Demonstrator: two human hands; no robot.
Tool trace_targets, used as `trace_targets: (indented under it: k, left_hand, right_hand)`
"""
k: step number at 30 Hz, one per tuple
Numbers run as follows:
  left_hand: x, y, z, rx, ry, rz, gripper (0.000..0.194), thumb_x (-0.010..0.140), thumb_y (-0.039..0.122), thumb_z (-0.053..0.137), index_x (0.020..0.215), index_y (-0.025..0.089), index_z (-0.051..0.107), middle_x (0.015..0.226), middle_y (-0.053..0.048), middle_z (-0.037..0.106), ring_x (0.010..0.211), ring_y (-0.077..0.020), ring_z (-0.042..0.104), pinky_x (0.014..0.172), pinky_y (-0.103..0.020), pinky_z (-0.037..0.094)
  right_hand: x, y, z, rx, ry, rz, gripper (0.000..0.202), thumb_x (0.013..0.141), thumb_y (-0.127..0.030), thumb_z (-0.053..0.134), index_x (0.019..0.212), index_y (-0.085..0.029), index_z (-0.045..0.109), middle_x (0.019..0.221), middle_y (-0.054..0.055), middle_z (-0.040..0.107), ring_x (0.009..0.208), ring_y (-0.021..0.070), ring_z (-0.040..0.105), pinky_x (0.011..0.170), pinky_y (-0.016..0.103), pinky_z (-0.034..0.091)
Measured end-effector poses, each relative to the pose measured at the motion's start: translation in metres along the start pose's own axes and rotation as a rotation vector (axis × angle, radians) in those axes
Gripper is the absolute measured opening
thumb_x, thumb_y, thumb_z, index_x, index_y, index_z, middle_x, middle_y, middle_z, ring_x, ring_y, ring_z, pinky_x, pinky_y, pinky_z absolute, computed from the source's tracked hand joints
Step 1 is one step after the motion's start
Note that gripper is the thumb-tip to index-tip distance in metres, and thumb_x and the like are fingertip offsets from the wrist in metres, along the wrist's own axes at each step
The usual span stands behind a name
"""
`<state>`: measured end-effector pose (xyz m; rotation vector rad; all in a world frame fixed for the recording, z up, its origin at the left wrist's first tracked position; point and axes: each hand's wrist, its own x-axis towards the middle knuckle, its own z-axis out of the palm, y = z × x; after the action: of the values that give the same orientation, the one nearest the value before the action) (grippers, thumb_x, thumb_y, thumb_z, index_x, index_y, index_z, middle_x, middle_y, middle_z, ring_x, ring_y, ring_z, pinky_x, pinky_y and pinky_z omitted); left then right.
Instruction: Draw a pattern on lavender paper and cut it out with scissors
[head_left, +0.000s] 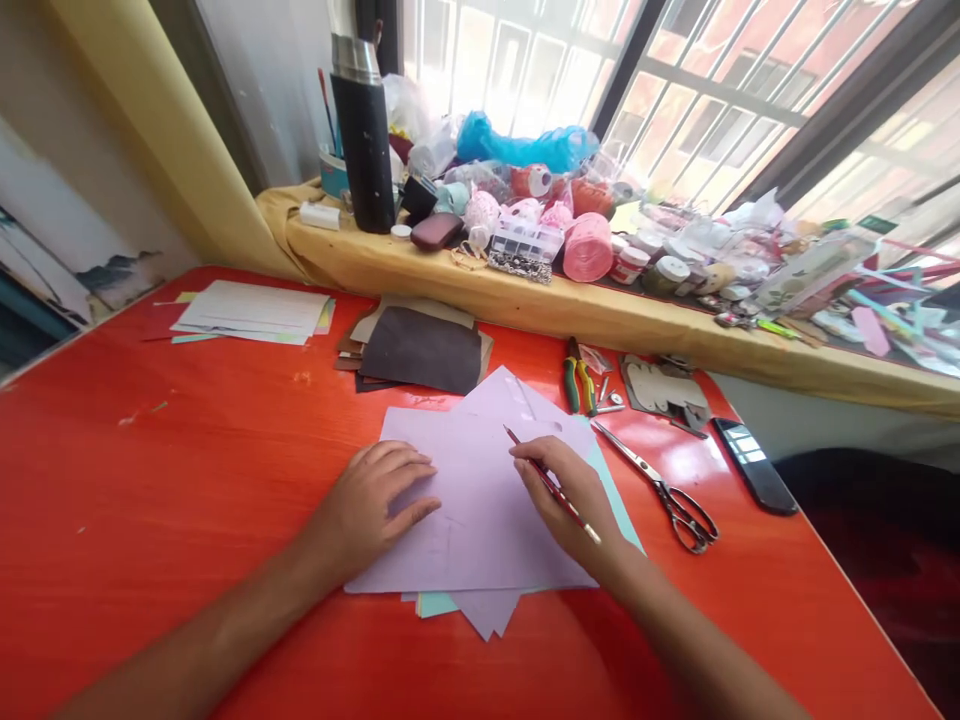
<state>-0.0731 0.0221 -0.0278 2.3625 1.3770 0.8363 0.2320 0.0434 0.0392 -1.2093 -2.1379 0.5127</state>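
A light purple sheet of paper (465,540) lies in front of me, on top of more purple and mint green sheets that stick out at angles beneath it. Faint pencil lines mark its lower left part and its upper edge. My left hand (382,495) rests on the sheet's left side, fingers stretched out and holding nothing. In my right hand (566,490) is a dark red pencil (553,486), gripped near its point. That point is just above or on the paper near the top; contact cannot be made out.
Scissors (664,490), pliers (579,380) and a phone (754,465) lie to the right on the red table (187,480). Dark leather-like pieces (424,350) and a stack of papers (251,310) sit behind. A thermos (364,140) and jars crowd the windowsill.
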Motion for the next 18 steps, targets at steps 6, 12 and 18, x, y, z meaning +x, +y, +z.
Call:
trace_targets:
  k: [6, 12, 18]
  left_hand:
    - [-0.001, -0.004, 0.003, -0.005, 0.005, 0.013, 0.034, 0.112, 0.049, 0.058, 0.125, 0.028, 0.08, 0.131, -0.007, 0.081, 0.128, -0.0308, 0.071, 0.112, -0.051, 0.054]
    - [0.0, -0.005, 0.004, 0.005, 0.014, 0.012, 0.035, 0.112, 0.049, 0.055, 0.123, 0.028, 0.081, 0.129, -0.007, 0.082, 0.126, -0.0313, 0.072, 0.11, -0.052, 0.055]
    - [0.001, -0.017, 0.0, 0.025, -0.052, -0.019, 0.042, 0.111, 0.056, 0.051, 0.125, 0.029, 0.081, 0.131, -0.007, 0.082, 0.126, -0.0325, 0.074, 0.109, -0.051, 0.057]
  right_hand:
    - [0.039, 0.046, -0.036, -0.312, -0.149, -0.011, 0.023, 0.114, -0.017, 0.056, 0.125, -0.022, 0.076, 0.118, 0.014, 0.08, 0.099, 0.0298, 0.079, 0.091, 0.045, 0.062]
    - [0.078, 0.09, -0.048, -0.517, -0.222, 0.09, 0.03, 0.112, -0.034, 0.074, 0.14, -0.023, 0.073, 0.146, 0.012, 0.073, 0.118, 0.0284, 0.077, 0.1, 0.049, 0.067]
    - [0.064, 0.098, -0.048, -0.515, -0.057, 0.135, 0.032, 0.112, -0.034, 0.074, 0.142, -0.022, 0.072, 0.146, 0.013, 0.072, 0.118, 0.0289, 0.077, 0.1, 0.05, 0.067]
